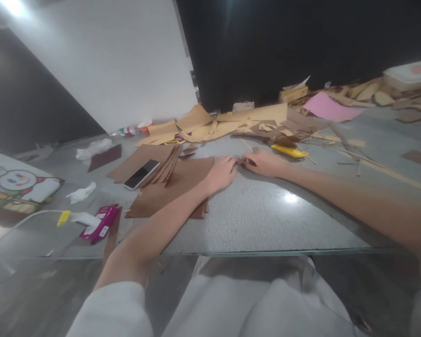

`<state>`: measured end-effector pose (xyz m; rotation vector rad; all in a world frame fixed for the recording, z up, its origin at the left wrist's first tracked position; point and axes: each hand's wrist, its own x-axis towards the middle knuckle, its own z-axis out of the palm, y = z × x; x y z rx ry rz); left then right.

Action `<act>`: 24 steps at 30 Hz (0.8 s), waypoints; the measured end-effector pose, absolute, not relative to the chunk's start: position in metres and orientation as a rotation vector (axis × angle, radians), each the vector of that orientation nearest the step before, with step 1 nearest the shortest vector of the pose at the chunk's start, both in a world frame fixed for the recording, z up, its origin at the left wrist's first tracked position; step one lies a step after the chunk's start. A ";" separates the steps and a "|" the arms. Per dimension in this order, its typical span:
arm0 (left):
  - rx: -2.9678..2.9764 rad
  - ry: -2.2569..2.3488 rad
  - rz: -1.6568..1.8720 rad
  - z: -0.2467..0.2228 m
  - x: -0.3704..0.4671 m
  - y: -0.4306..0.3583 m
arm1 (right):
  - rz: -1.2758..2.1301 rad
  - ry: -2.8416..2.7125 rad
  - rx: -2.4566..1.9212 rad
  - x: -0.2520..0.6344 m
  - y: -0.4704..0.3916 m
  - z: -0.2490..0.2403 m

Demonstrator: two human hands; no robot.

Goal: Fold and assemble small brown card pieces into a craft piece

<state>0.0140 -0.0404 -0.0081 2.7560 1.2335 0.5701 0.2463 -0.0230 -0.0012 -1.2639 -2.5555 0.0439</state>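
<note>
My left hand [223,173] lies palm down at the right edge of a brown sheet [171,187], its fingers stretched out toward my other hand. Just to the right, my right hand [262,164] is closed in a pinch over the grey table, its fingertips almost meeting the left ones. Whatever is between those fingertips is too small to make out. A fanned stack of brown sheets [140,157] lies to the left, with a phone [142,174] on top. Behind my right wrist rests a yellow utility knife [289,151].
Tan and brown offcuts [210,131] cover the table's back, near a pink sheet [331,107] and a white box [410,75]. On the left are a purple tissue pack [101,224], crumpled tissues [82,193] and a paper cup [145,126]. The glass edge [252,253] runs before my lap.
</note>
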 end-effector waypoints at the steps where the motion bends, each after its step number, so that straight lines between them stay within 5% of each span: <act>1: 2.754 1.232 0.568 -0.008 0.014 -0.040 | 0.048 -2.556 -1.261 0.246 -0.023 -0.001; 24: 2.785 1.217 0.591 -0.012 0.013 -0.036 | 0.032 -2.571 -1.270 0.246 -0.024 0.000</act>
